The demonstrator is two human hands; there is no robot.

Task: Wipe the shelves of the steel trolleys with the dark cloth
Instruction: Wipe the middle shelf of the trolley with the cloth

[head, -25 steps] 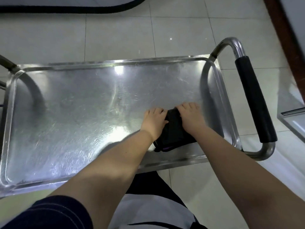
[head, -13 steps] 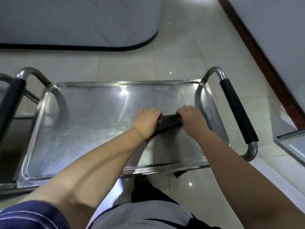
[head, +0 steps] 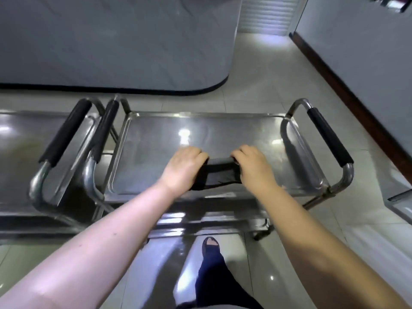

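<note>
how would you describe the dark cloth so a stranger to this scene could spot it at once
Of the two side by side, take the steel trolley on the right. Over its top shelf, the left hand and right hand grip a dark cloth between them. Unlike the black handle grips, it is creased fabric, not a rigid bar.

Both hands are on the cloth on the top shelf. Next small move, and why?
Probably push the dark cloth away toward the far rim: left hand and right hand grip it near the top shelf's near edge, bare steel lying beyond.
</note>
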